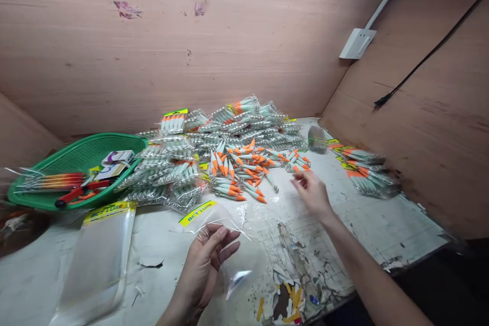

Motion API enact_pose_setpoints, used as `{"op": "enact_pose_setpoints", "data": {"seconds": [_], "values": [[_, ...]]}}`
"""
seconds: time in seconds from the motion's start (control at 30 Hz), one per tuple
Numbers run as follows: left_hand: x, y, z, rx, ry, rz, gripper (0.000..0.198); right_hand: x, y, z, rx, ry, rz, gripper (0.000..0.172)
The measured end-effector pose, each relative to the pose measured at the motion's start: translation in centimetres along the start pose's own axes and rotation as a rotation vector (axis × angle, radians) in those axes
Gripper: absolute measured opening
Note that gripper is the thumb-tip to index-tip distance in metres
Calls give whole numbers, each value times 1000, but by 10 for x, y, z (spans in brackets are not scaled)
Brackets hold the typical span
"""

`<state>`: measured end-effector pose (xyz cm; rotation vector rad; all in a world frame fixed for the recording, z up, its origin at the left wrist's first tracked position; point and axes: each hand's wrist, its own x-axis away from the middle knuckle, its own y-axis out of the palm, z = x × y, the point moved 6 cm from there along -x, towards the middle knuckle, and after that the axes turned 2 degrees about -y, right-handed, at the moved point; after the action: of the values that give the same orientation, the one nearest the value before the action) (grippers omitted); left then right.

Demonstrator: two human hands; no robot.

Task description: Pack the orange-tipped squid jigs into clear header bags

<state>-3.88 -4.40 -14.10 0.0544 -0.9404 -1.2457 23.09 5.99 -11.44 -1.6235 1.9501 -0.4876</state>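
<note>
- The peeled patch point(283, 303) of the tabletop lies nearest; the film is best held clear of its ragged edges, which could snag it.
- The left hand point(208, 262) is curled in, thumb and fingers pinched together on the clear bag point(237, 275). A light pinch on one layer should serve best, since squeezing both layers would press the film flat.
- The clear bag is above the table, in front of the loose lures. Its long axis seems to slant from the yellow header point(197, 212), at the far left, down toward the near right. Transparent film hides exactly where its mouth lies.
- The right hand point(312, 193) has thumb and fingers bent near each other, just in front of the small cluster point(300, 165); blur leaves unclear whether anything is between them. Gripping lures by their smooth bodies, away from the hooks, would be the safer way.
- The small cluster lies with orange ends mostly to the right, long axes roughly crosswise. Having noses all one way should help prevent tangling.
- The loose lures point(248, 167) lie mixed: nearer ones point right, some at the left toward the person.
- Farthest, filled packs point(248, 125) are heaped near the back wall.
</note>
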Motion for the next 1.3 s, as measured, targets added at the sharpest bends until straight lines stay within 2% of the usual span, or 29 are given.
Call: {"op": "enact_pose_setpoints", "data": {"seconds": [0.1,0.17,0.23,0.3,0.4,0.57,0.7,0.9,0.97,1.13,1.3], "values": [[-4,2,-3,-13,45,-37,35,-50,-28,32,197,18,120,29],[-7,0,-9,-34,36,-50,32,-70,-28,45,291,2,105,25],[-9,-2,-13,-47,29,-56,29,-78,-21,52,354,-33,62,25],[-10,-4,-15,-60,27,-59,26,-75,-15,55,391,-74,21,26],[-9,-4,-15,-82,20,-61,23,-56,-16,55,405,-139,-41,21],[-3,2,-19,-118,12,-61,20,-15,-36,49,349,-239,-98,17],[0,5,-25,-162,-6,-71,20,-7,-51,46,302,-256,-66,20],[-4,2,-26,-187,-51,-89,23,-14,-74,47,240,-204,17,29],[-6,0,-27,-181,-75,-99,23,-11,-80,46,212,-174,8,32],[-8,-1,-31,-182,-108,-105,22,2,-82,42,111,-75,-55,40],[-7,-1,-31,-174,-103,-91,20,1,-86,44,-24,1,7,49]]}}
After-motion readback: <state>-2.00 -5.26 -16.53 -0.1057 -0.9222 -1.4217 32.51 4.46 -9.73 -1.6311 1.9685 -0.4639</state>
